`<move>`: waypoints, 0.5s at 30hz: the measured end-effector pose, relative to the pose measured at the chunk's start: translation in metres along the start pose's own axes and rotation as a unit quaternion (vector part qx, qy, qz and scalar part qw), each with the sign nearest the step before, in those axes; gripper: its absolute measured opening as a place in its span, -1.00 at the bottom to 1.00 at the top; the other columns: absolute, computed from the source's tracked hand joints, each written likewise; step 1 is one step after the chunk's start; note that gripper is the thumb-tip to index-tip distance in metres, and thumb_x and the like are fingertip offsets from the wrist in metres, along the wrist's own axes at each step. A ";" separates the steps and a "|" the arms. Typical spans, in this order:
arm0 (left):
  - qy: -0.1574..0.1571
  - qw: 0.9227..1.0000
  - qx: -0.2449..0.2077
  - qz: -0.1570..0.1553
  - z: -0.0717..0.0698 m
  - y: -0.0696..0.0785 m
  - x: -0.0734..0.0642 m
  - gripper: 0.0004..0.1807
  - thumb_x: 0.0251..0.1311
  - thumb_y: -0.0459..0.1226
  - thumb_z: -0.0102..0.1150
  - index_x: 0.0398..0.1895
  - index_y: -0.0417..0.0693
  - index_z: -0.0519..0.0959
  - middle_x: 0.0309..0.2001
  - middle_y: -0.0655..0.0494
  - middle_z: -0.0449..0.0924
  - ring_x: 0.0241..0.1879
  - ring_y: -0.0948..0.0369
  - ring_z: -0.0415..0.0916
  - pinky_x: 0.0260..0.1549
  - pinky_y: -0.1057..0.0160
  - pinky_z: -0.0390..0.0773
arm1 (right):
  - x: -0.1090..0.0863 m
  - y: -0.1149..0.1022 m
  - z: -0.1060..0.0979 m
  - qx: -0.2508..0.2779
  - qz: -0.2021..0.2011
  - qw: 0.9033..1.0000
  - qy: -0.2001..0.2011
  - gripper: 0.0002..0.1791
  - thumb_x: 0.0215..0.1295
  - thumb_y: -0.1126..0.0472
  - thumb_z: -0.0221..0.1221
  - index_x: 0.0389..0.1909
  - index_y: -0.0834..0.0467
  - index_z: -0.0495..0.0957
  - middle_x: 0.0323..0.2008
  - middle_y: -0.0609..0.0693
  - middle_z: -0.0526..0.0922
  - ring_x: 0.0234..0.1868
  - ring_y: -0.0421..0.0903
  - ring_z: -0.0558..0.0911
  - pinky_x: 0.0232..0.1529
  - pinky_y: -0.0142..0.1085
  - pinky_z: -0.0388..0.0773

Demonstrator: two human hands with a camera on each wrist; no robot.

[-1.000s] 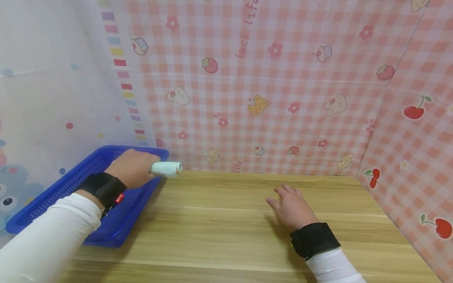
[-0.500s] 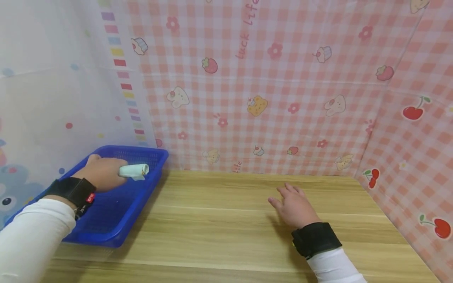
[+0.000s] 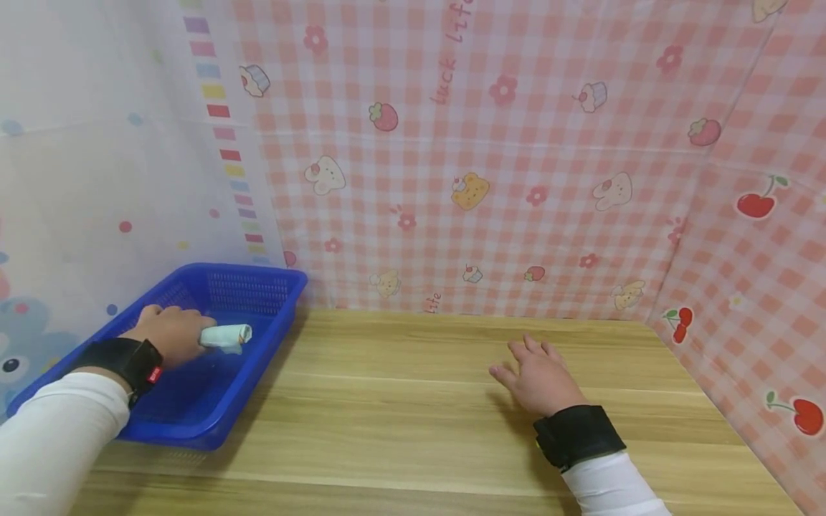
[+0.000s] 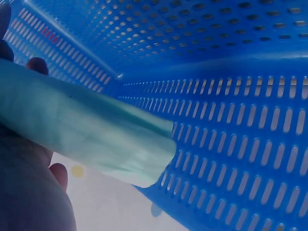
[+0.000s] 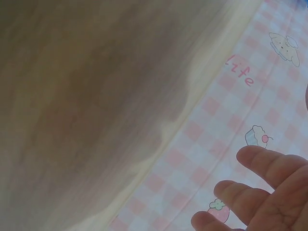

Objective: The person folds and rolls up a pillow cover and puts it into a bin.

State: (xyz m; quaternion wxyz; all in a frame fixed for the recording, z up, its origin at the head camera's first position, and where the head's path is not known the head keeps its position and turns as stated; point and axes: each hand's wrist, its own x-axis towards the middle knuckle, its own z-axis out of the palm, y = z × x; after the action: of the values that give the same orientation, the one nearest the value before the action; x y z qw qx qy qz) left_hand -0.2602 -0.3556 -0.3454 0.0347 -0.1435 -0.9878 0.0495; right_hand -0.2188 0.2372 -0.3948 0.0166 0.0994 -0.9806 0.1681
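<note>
In the head view my left hand (image 3: 171,335) is inside the blue plastic basket (image 3: 213,423), its fingers curled round a pale mint-green roll of thin, cloth-like material (image 3: 224,335). One end of the roll sticks out to the right of the hand. The left wrist view shows that end of the mint-green roll (image 4: 106,130) close to the slotted basket wall (image 4: 231,120), with fingertips showing past its edges. My right hand (image 3: 540,374) is low over the wooden table (image 3: 400,401), fingers spread and holding nothing. Its fingers (image 5: 260,161) also appear in the right wrist view.
A pink checked cloth (image 3: 413,179) with printed cakes and strawberries stands behind the table and continues up the right side. White dotted sheeting (image 3: 97,179) hangs at the left, beside the basket. A black strap (image 3: 578,437) goes round the right wrist.
My left hand has moved left and down into the basket with the mint-green roll, which was over the basket's right rim a second ago. My right hand has hardly moved.
</note>
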 end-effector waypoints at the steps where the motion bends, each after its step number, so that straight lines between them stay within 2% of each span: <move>1: -0.003 1.000 0.004 -0.001 0.001 0.000 0.000 -0.94 0.18 -0.13 0.34 -0.34 0.18 0.63 -0.39 0.16 0.58 -0.34 0.07 0.48 -0.26 -0.18 0.34 | 0.000 0.000 0.000 0.001 0.003 1.000 -0.001 -0.18 0.55 -0.22 0.10 0.50 0.36 0.34 0.54 0.46 0.23 0.60 0.50 0.09 0.58 0.35 -0.06; 5: -0.017 1.000 0.014 -0.004 0.002 0.003 -0.001 -0.90 0.17 -0.12 0.36 -0.28 0.16 0.66 -0.32 0.08 0.62 -0.28 -0.01 0.47 -0.24 -0.19 0.35 | -0.001 0.000 0.000 0.003 0.009 1.000 -0.006 -0.17 0.55 -0.24 0.10 0.51 0.35 0.33 0.56 0.46 0.20 0.60 0.52 0.05 0.57 0.37 -0.07; 10: -0.052 0.998 0.013 -0.010 0.002 0.007 -0.003 -0.81 0.14 -0.04 0.38 -0.26 0.13 0.67 -0.24 -0.04 0.65 -0.26 -0.07 0.47 -0.25 -0.20 0.38 | -0.002 -0.001 -0.001 0.006 0.013 1.000 -0.008 -0.17 0.55 -0.23 0.10 0.51 0.35 0.32 0.56 0.47 0.18 0.59 0.53 0.05 0.56 0.37 -0.07; 15: -0.085 0.996 0.010 -0.004 0.015 -0.001 0.000 -0.72 0.03 0.01 0.46 -0.28 0.11 0.66 -0.28 -0.01 0.63 -0.30 -0.07 0.45 -0.33 -0.19 0.45 | -0.001 -0.001 -0.001 0.000 0.014 1.000 -0.013 -0.16 0.55 -0.27 0.09 0.52 0.32 0.33 0.57 0.46 0.18 0.59 0.52 0.07 0.56 0.37 -0.05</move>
State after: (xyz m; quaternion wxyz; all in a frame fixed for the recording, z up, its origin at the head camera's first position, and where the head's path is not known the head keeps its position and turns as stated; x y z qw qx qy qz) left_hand -0.2618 -0.3581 -0.3604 -0.0479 -0.1347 -0.9871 0.0715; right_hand -0.2173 0.2371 -0.3942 0.0014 0.0882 -0.9819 0.1674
